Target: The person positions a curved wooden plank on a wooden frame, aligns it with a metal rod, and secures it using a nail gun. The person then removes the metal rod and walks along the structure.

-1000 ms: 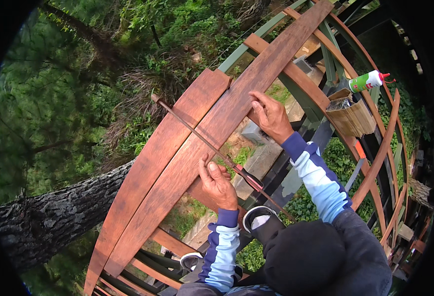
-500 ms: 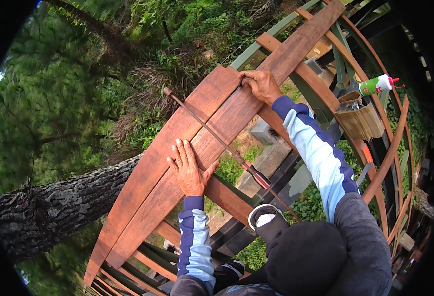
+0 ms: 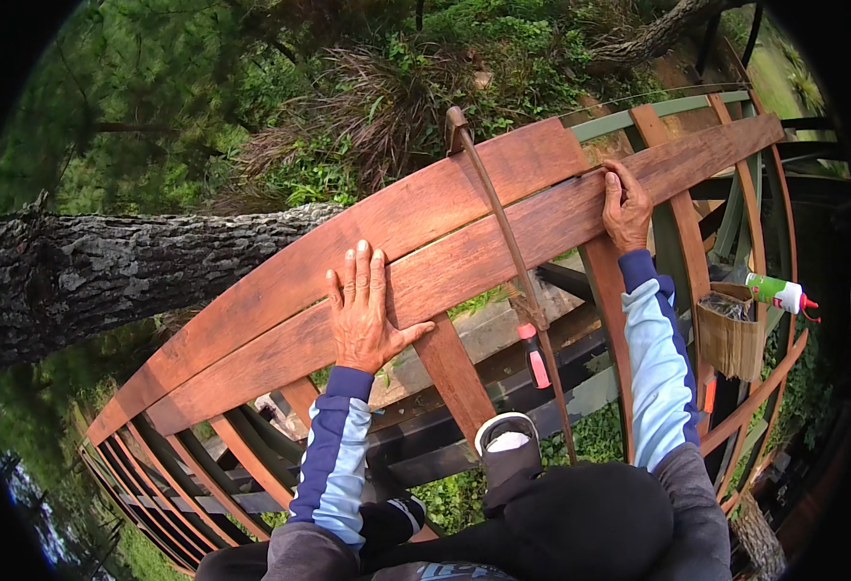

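My left hand (image 3: 356,308) lies spread over the seam between two reddish planks, the upper (image 3: 425,198) and lower (image 3: 469,257). Farther right, my right hand (image 3: 625,203) has its fingers curled onto the lower plank near the seam, beside the upper plank's end. A long, rusty bar clamp (image 3: 504,228) crosses both planks between my hands, with a pink-and-black handle (image 3: 536,360) hanging at its lower part.
Curved wooden slats (image 3: 450,373) form an open lattice over ground and greenery. On the right sit a cardboard box (image 3: 730,344) and a green-and-white glue bottle (image 3: 774,290). A thick tree trunk (image 3: 106,271) lies beyond the planks at left.
My left hand moved from raised and curled to flat on the planks. My right hand came down onto the plank. The view has turned, so the planks appear more horizontal.
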`<state>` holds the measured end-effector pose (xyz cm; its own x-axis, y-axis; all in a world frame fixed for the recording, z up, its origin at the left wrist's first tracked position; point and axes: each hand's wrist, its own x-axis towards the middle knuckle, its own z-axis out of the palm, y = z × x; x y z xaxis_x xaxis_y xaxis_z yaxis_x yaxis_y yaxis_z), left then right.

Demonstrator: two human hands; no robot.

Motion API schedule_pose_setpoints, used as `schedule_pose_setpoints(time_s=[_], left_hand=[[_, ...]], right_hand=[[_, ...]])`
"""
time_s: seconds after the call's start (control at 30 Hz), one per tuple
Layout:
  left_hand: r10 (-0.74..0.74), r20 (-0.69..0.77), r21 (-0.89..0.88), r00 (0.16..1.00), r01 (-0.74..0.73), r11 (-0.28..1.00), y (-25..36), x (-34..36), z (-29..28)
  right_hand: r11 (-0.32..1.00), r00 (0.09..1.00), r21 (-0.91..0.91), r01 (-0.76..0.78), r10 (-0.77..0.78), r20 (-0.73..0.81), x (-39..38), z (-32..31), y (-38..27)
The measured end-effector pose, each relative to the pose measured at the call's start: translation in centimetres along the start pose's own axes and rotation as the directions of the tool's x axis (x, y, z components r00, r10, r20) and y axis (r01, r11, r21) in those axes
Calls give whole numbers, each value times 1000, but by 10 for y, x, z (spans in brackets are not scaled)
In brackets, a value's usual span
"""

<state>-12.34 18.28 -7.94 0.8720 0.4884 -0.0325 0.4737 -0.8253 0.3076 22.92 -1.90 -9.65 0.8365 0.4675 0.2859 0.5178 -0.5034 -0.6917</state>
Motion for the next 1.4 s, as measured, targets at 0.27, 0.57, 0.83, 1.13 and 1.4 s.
schedule_pose_setpoints(time_s=[0.27, 0.57, 0.83, 1.13, 1.4], left_hand=[[44, -16, -3, 999, -44, 999, -11, -7, 1], [25, 2, -37, 1000, -25, 999, -10, -6, 0], [31, 3, -66, 1000, -31, 997, -12, -6, -1], [22, -5, -82, 1000, -22, 996, -12, -8, -4], [43, -58, -87, 997, -48, 995, -14, -10, -3]], right_hand=[[955, 977, -249, 161, -189, -95, -1, 21, 5], [960, 982, -243, 136, -163, -95, -2, 21, 6], [941, 977, -290, 173, -202, -73, -1, 20, 14], [934, 984, -323, 152, -173, -38, 2, 15, 38], [957, 988, -244, 156, -154, 29, 4, 8, 72]])
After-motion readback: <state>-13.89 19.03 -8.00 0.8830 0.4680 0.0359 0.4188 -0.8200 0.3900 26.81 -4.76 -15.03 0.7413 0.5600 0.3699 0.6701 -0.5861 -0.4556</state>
